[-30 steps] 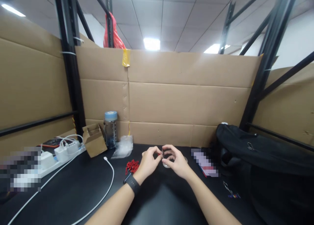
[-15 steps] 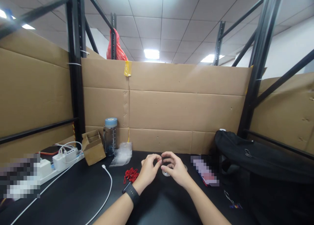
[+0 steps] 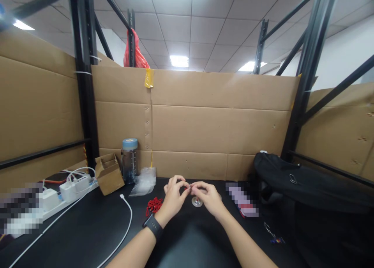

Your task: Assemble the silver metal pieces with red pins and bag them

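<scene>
Over the black tabletop (image 3: pixel 187 236), my left hand (image 3: pixel 175 194) and my right hand (image 3: pixel 207 197) meet fingertip to fingertip. Both are closed in a pinch on a tiny dark piece between them, too small to name. A bit of red shows at the left fingertips. Just below the right fingers lies a small round clear dish (image 3: pixel 196 201); part of another clear rim peeks out behind the right hand. A bundle of red cord (image 3: pixel 153 206) rests beside my left wrist, which wears a black watch (image 3: pixel 152 226).
Leftward stand a bottle with a blue lid (image 3: pixel 129 160), an open cardboard box (image 3: pixel 109 174), a clear plastic bag (image 3: pixel 143 182), a power strip (image 3: pixel 73 186) and a white cable (image 3: pixel 128 217). Rightward are a blurred-out phone-like item (image 3: pixel 242 199), a keychain (image 3: pixel 273 235) and a black bag (image 3: pixel 309 190).
My right fingers have closed in from a wider curl to a pinch against the left fingertips. The clear dish shows more fully below them. The view has shifted slightly.
</scene>
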Demonstrator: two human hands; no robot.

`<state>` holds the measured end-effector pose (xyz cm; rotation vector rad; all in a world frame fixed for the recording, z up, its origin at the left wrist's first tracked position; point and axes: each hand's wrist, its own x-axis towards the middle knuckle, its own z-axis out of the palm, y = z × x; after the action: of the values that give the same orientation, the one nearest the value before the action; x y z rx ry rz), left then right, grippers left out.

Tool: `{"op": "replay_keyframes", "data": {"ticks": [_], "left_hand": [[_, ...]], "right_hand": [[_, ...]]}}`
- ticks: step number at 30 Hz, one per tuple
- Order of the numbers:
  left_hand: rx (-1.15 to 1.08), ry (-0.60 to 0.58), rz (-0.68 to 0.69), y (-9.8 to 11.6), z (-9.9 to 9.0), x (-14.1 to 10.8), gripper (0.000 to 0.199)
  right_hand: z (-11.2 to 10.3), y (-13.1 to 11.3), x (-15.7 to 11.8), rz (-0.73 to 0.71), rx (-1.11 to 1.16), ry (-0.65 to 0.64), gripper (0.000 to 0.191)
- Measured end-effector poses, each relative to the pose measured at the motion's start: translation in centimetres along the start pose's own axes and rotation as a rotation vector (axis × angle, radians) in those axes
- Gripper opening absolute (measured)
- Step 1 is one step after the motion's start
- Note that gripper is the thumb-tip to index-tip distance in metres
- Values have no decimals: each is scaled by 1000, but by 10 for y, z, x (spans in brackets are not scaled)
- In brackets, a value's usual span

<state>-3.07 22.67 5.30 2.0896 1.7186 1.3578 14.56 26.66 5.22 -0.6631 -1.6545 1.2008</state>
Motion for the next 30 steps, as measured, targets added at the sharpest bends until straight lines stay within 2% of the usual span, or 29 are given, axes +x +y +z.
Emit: {"op": "replay_keyframes", "data": {"ticks": [5,12,17,24,30], "left_hand": [[20,-7,41,3,-1,-1,12],[96,5,65,3,1,-3,9],[111,-14,71,2,0,-2,9],[33,-119,114,-1,-7,0,26],[27,-338,155,-11,-13,2,31]], "right_hand": [[-5,4,1,-11,-67,-20,44],[-6,0,-1,-155,-498,45,14],[-4,2,-1,-148,-535,41,12],[-5,3,-2,-177,-629,3,9],[-7,7,-3,-251,-713,-78,9]]}}
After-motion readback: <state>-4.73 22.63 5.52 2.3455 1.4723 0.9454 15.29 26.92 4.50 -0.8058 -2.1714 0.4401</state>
